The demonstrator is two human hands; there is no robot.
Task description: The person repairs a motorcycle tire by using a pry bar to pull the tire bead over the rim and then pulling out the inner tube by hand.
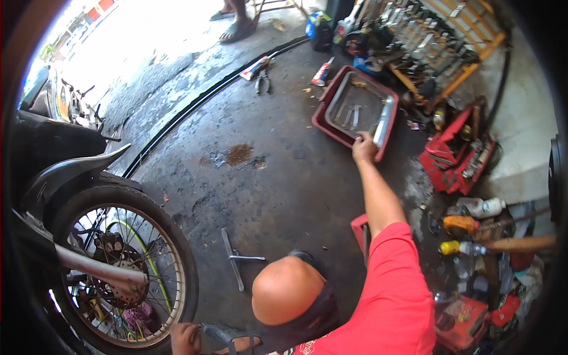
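My right arm reaches forward, and my right hand [365,147] is closed at the near rim of a grey tray [338,94]. That tray sits inside a larger red tray [318,118] on the floor. A few slim metal tools [353,117] lie in the grey tray, which also has a pale long object [384,119] along its right side. Low in the picture, my left hand [186,338] is curled beside the motorcycle wheel [188,278]; whatever it may hold is hidden. Two wrenches [234,260] lie crossed on the floor near my knee.
A motorcycle [41,148] stands at the left. Pliers [262,81] and a tube box lie far ahead. A tool rack [438,41], an open red toolbox [455,154] and several bottles [461,225] line the right side. Another person's foot [236,31] shows at the top.
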